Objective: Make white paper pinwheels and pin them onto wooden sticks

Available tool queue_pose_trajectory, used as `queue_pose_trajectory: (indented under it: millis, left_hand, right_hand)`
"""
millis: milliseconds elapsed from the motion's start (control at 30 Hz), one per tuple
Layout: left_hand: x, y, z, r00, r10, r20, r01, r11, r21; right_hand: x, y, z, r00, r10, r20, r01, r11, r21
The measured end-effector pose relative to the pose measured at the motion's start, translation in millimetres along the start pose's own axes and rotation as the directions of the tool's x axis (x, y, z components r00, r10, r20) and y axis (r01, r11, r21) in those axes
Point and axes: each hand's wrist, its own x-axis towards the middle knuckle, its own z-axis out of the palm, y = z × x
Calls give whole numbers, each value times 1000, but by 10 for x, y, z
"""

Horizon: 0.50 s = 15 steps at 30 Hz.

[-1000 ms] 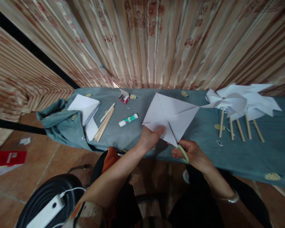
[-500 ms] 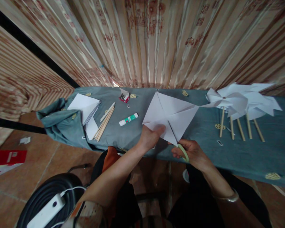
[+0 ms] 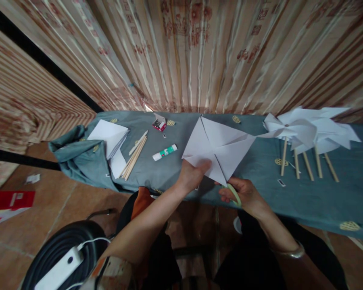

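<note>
"At the near edge of the tabletop [image 3: 314, 201], covered in grey-green patterned cloth, what are the hands doing?"

"The left hand [image 3: 193, 175] is pinching the square sheet of creased white paper [image 3: 226, 135] by its near left side, thumb lying on top (the fingers are hiding underneath)."

"And the right hand [image 3: 241, 191]?"

"It is curling around the scissors with a pale green handle [image 3: 235, 196], just at the sheet's near corner. A dark line is running from that corner toward the middle; I cannot tell how much of it is slit and how much is blade."

"What is lying to the left?"

"A white cylindrical glue stick with a green label [image 3: 165, 152] is resting nearest the sheet. Behind it a small red-and-white cardboard box [image 3: 159, 123] is standing with its flap up. Further left, a bundle of thin pale wooden sticks [image 3: 134, 160] is partly overlapping a pile of folded white paper [image 3: 108, 133]."

"To the right?"

"White paper pinwheels on wooden sticks [image 3: 302, 131] are lying clustered together."
</note>
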Motion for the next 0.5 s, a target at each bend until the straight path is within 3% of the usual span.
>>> queue_pose_trajectory:
  millis: [133,267,367,500]
  left_hand:
    - [47,-4,-39,1000,20,-23,-20,1000,-17]
    - [142,11,-116,992,84,-92,-93,991,-98]
    - [197,-19,-157,992,81,-101,-96,985,-145]
    - [192,-189,-111,997,34,-73,-49,976,-210]
  right_hand:
    - [-32,25,-44,998,-31,48,35,997,-76]
    - [-106,67,-219,999,-34,43,47,927,-372]
    - [-156,103,-409,973,-199,-119,59,707,-705]
    - [-155,159,-617,832,-445,-330,-145,401,-905]
